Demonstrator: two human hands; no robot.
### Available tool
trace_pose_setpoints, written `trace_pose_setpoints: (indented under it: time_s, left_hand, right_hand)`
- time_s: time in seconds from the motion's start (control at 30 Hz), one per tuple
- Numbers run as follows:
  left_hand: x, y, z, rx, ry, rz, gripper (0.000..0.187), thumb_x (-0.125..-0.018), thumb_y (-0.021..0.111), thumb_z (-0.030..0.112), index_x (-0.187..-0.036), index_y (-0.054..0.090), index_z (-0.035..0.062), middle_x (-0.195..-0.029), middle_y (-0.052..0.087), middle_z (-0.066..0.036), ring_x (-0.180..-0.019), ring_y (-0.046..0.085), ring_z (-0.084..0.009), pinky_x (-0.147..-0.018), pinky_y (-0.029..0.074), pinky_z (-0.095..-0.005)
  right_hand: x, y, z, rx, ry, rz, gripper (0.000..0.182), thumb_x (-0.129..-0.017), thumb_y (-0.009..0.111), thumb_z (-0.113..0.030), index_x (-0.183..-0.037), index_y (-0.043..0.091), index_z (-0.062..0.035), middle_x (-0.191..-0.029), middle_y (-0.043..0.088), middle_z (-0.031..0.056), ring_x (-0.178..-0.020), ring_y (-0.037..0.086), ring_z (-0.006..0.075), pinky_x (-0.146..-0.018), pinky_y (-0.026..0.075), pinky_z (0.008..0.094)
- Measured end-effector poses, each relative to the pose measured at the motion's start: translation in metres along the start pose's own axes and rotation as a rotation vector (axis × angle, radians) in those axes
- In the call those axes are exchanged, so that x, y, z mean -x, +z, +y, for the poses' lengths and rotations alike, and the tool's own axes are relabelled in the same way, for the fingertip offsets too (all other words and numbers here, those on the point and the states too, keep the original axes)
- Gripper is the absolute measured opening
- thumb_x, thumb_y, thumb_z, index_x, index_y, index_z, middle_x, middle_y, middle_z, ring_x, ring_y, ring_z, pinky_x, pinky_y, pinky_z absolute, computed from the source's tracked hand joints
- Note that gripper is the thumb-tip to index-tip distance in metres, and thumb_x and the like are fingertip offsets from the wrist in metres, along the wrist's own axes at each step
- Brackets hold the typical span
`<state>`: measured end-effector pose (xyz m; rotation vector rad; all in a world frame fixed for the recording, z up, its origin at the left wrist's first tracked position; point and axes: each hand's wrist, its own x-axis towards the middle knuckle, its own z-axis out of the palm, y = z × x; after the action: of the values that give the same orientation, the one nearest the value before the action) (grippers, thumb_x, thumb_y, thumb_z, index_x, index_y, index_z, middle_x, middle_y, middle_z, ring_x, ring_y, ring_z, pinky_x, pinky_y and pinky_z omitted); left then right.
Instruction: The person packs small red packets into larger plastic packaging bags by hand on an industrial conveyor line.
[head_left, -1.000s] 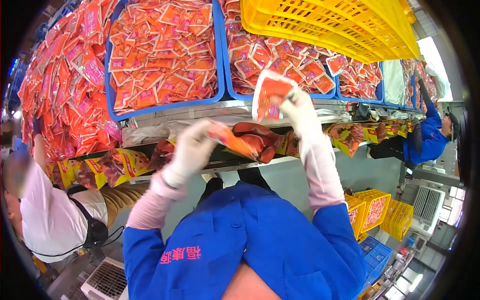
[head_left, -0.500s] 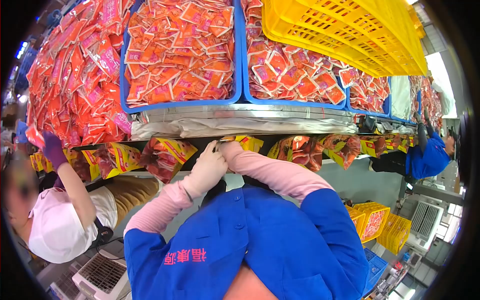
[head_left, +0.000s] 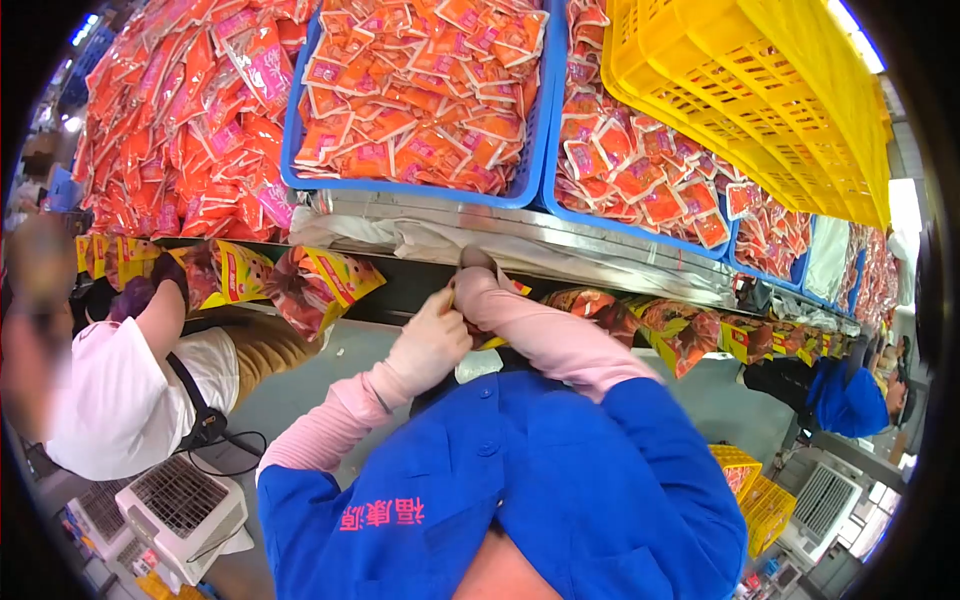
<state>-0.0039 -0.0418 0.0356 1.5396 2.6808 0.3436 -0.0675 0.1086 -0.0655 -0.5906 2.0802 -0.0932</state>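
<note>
My left hand [head_left: 432, 335], pale-gloved, is closed, its fingertips pinched together beside my right hand. My right hand [head_left: 478, 278] is curled closed and touches the left fingertips; what either holds is too hidden to name. Part of a red and yellow bag [head_left: 520, 288] shows behind my right wrist, over the dark conveyor strip [head_left: 405, 291]. To the left of my hands, a printed bag [head_left: 322, 287] stands in the row. Another bag [head_left: 597, 310] is to the right, partly behind my forearm.
Blue crates [head_left: 430, 193] of small red sachets stand beyond a metal ledge [head_left: 560, 240]. Larger red packets [head_left: 190, 110] are heaped at left. A yellow crate [head_left: 750, 80] overhangs the upper right. A person in white [head_left: 120, 400] is at left, one in blue [head_left: 850, 395] at far right.
The view has turned and shifted, moving the crates rightward. My left fingertips are slightly lower, beside my right hand. The left co-worker's gloved hand has lowered from the red packet.
</note>
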Motion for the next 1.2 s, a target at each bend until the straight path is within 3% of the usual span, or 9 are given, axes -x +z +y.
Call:
trace_pose_setpoints:
  time_s: [0.27, 0.4, 0.47, 0.63, 0.77, 0.87, 0.97, 1.13, 1.2]
  left_hand:
    - [-0.013, -0.059, -0.077, 0.119, -0.359, 0.389, 0.027, -0.068, 0.080, 0.015, -0.091, 0.067, 0.0075, -0.094, 0.068, -0.009, -0.092, 0.064, -0.0302, -0.091, 0.048, -0.0462]
    - [-0.052, -0.046, -0.234, -0.261, -0.599, 0.631, 0.032, -0.079, 0.077, 0.022, -0.105, 0.067, 0.0063, -0.100, 0.069, -0.014, -0.100, 0.066, -0.0350, -0.089, 0.051, -0.0464]
    - [-0.074, -0.019, -0.274, -0.184, -1.028, 0.120, 0.037, -0.083, 0.073, 0.030, -0.112, 0.068, 0.0075, -0.103, 0.069, -0.016, -0.100, 0.067, -0.0351, -0.086, 0.053, -0.0455]
    - [-0.092, 0.006, -0.262, 0.017, -1.050, -0.048, 0.026, -0.086, 0.070, 0.030, -0.101, 0.073, 0.0091, -0.105, 0.070, -0.014, -0.108, 0.064, -0.0333, -0.093, 0.050, -0.0453]
    - [-0.073, -0.035, -0.235, -0.163, -0.502, 0.505, 0.019, -0.089, 0.065, 0.020, -0.099, 0.073, 0.0070, -0.106, 0.071, -0.011, -0.101, 0.064, -0.0355, -0.089, 0.050, -0.0479]
    - [-0.077, -0.076, -0.165, 0.913, -0.756, 0.400, 0.021, -0.096, 0.063, 0.006, -0.114, 0.069, -0.0021, -0.108, 0.072, -0.007, -0.101, 0.065, -0.0114, -0.088, 0.052, -0.0298]
    - [-0.079, -0.084, -0.091, 1.333, -0.583, 0.232, 0.023, -0.099, 0.059, 0.002, -0.121, 0.064, -0.0042, -0.104, 0.070, -0.005, -0.100, 0.059, -0.0056, -0.087, 0.049, -0.0242]
    - [-0.023, -0.058, -0.024, 1.138, -0.423, 0.166, 0.035, -0.089, 0.075, 0.019, -0.117, 0.063, 0.0009, -0.105, 0.070, -0.008, -0.097, 0.067, -0.0191, -0.087, 0.053, -0.0330]
    - [0.000, -0.042, -0.002, 0.509, -0.130, 0.107, 0.041, -0.077, 0.079, 0.028, -0.111, 0.069, 0.0075, -0.106, 0.068, -0.012, -0.102, 0.067, -0.0300, -0.104, 0.046, -0.0483]
  right_hand:
    - [0.128, -0.104, 0.023, -0.374, -0.272, 0.378, 0.027, -0.087, 0.063, -0.023, -0.108, 0.074, -0.0111, -0.102, 0.073, 0.0167, -0.102, 0.068, 0.0362, -0.092, 0.053, 0.0473]
    - [0.123, -0.134, 0.159, -0.270, 0.408, 1.002, 0.047, -0.087, 0.066, -0.030, -0.128, 0.061, -0.0077, -0.102, 0.072, 0.0210, -0.097, 0.071, 0.0356, -0.087, 0.055, 0.0472]
    - [0.092, -0.127, 0.192, -0.201, 0.569, 0.905, 0.064, -0.084, 0.071, -0.040, -0.135, 0.054, -0.0044, -0.102, 0.071, 0.0248, -0.097, 0.070, 0.0386, -0.089, 0.055, 0.0471]
    - [0.064, -0.105, 0.224, -0.194, 0.507, 0.952, 0.052, -0.084, 0.067, -0.032, -0.126, 0.061, -0.0036, -0.099, 0.070, 0.0262, -0.097, 0.068, 0.0408, -0.091, 0.052, 0.0493]
    - [0.131, -0.115, 0.203, -0.638, 0.256, 1.187, 0.034, -0.086, 0.060, -0.014, -0.119, 0.067, -0.0038, -0.100, 0.072, 0.0226, -0.097, 0.071, 0.0356, -0.087, 0.054, 0.0449]
    - [0.160, -0.120, 0.138, -1.388, -0.284, 0.884, 0.039, -0.087, 0.061, -0.006, -0.125, 0.066, -0.0067, -0.119, 0.068, 0.0157, -0.100, 0.069, 0.0263, -0.086, 0.053, 0.0408]
    - [0.179, -0.131, 0.064, -0.663, -0.601, 0.806, 0.029, -0.087, 0.063, -0.005, -0.115, 0.068, -0.0057, -0.130, 0.059, 0.0118, -0.104, 0.064, 0.0216, -0.091, 0.052, 0.0340]
    - [0.233, -0.107, 0.035, -1.013, -0.301, 0.522, 0.028, -0.083, 0.063, 0.002, -0.109, 0.070, -0.0059, -0.115, 0.065, 0.0148, -0.107, 0.067, 0.0298, -0.092, 0.054, 0.0379]
    - [0.210, -0.072, 0.033, -0.694, -0.520, 0.652, 0.029, -0.084, 0.062, 0.000, -0.110, 0.072, -0.0066, -0.111, 0.070, 0.0119, -0.104, 0.068, 0.0308, -0.093, 0.055, 0.0372]
